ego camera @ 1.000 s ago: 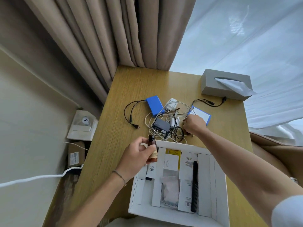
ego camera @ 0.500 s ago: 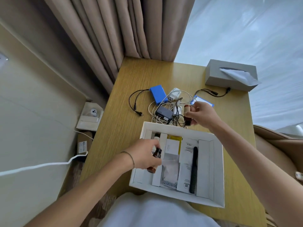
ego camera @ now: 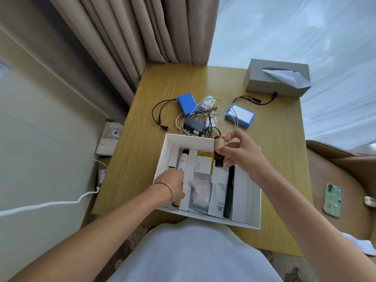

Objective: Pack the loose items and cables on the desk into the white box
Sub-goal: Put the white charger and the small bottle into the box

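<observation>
Right hand pinches a small brown bottle by thumb and fingertips, held cap-down over the far middle of the white box. Left hand is down in the box's left compartment, closed on another brown bottle whose end peeks out below the palm.

Risks as I judge them: the right-hand grip is a light pinch on a smooth bottle held upside down, so it could slip and drop onto the black comb or the packets, or leak if the cap is loose. The box looks already crowded, so the bottle may not sit flat.

The cable tangle, both blue packs and the black charger lie unpacked on the desk. Lifting one cord could drag the rest off.
</observation>
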